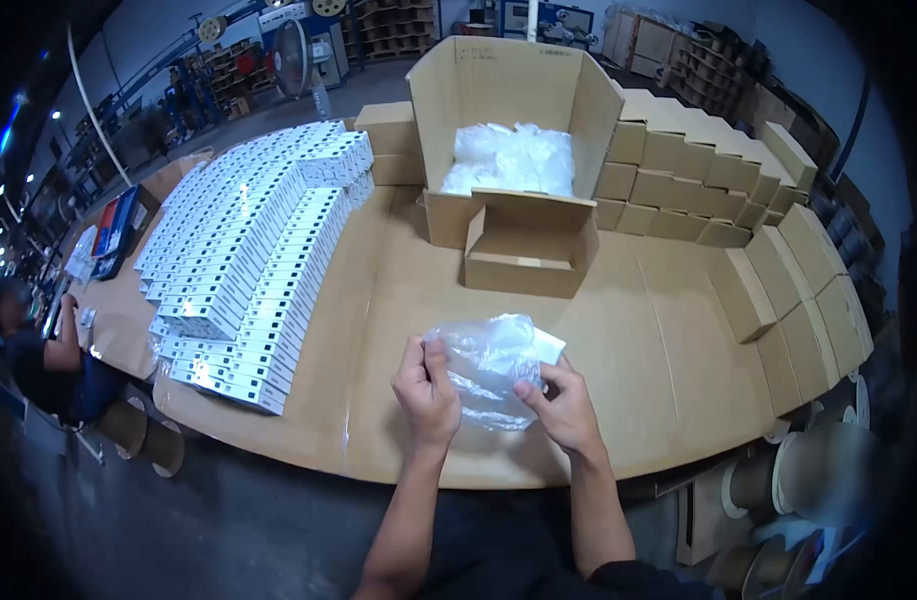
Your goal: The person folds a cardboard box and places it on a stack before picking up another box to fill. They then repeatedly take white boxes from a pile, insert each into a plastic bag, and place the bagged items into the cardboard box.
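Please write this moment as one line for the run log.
left hand: pinches clear plastic bag | right hand: pinches same bag | small open carton: beyond hands | white boxes: stacked at left

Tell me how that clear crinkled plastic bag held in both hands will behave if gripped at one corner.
Probably floppy: the clear crinkled plastic bag sags and wrinkles between the left hand and right hand. Likely very light, since fingertips alone carry it. Its glossy film looks slippery, so a pinch may slide.
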Motion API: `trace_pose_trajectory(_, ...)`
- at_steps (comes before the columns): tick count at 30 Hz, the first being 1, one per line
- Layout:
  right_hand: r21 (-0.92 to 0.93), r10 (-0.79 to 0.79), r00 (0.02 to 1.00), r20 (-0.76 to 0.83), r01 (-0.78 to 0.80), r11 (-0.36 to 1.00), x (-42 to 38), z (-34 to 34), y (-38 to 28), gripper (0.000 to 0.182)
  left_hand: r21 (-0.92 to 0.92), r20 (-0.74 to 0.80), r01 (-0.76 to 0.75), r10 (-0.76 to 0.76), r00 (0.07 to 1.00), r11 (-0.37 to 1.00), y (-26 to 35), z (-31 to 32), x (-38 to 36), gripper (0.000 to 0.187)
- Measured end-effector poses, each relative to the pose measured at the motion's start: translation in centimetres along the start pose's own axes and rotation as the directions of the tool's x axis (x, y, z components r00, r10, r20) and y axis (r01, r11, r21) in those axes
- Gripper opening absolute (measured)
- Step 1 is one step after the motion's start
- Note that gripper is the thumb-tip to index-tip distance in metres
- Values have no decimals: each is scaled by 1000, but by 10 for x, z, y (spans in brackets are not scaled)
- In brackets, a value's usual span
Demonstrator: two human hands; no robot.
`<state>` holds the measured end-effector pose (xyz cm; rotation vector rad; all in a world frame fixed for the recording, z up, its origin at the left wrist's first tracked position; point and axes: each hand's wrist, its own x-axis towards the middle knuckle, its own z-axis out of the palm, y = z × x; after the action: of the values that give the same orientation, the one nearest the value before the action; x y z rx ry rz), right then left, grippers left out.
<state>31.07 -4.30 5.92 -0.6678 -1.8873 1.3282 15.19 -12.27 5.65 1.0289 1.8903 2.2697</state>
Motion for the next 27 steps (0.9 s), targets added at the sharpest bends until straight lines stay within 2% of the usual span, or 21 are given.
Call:
trace_pose_trajectory(1, 156, 130, 991, -19, -125, 980, -2, 6, 5, 27, -20, 40, 32, -31, 999, 999, 4, -4, -7, 30)
trace_pose_trajectory(4, 260, 160, 978, -136, -120, 958, -7, 16, 2, 27, 65, 114, 149, -155, 981, 987, -3, -22, -22, 32)
trace_pose_trajectory(5, 199, 63, 976, -209, -20, 980, -8, 19, 3, 26, 102, 90, 189, -198, 976, 977, -3, -25, -25, 29)
trace_pose_trajectory(7, 141, 37, 967, -253, -1, 990, -12, 25, 1, 21, 176, 28, 263, -272, 962, 949, -4, -30, -28, 23)
trace_pose_trajectory(8, 111, 20, 962, -273, 11, 994, -12, 28, 0, 19, 225, -49, 93, -84, 995, 970, -2, -29, -25, 18)
trace_pose_trajectory(9, 77, 13, 959, -283, 10, 997, -14, 30, 0, 17, 287, -111, -75, 111, 988, 955, 3, -26, -22, 14)
trace_pose_trajectory(10, 42, 7, 955, -296, 6, 999, -18, 31, 0, 15, 356, -157, -231, 301, 941, 906, 8, -25, -20, 12)
trace_pose_trajectory(11, 5, 2, 951, -308, 0, 1000, -20, 31, 0, 14, 421, -37, -308, 356, 934, 853, 16, -27, -19, 14)
trace_pose_trajectory(13, -171, -210, 929, -304, 164, 972, -18, 28, 0, 11, 515, 209, -466, 422, 882, 719, 33, -38, -17, 23)
trace_pose_trajectory(14, -255, -314, 905, -287, 244, 936, -17, 27, -1, 11, 516, 282, -510, 426, 860, 688, 39, -38, -16, 24)
trace_pose_trajectory(16, -258, -311, 908, -280, 241, 936, -18, 25, -6, 12, 498, 423, -598, 426, 800, 628, 47, -32, -12, 27)
trace_pose_trajectory(21, -251, -310, 897, -317, 236, 939, -20, 26, -9, 11, 392, 323, -566, 467, 823, 725, 26, -19, -17, 24)
trace_pose_trajectory(24, -321, -331, 895, -301, 232, 918, -25, 23, -1, 10, 355, 307, -554, 466, 830, 753, 22, -17, -20, 24)
trace_pose_trajectory(27, -209, -209, 924, -320, 146, 967, -30, 20, 9, 10, 347, 313, -547, 455, 833, 762, 21, -20, -22, 23)
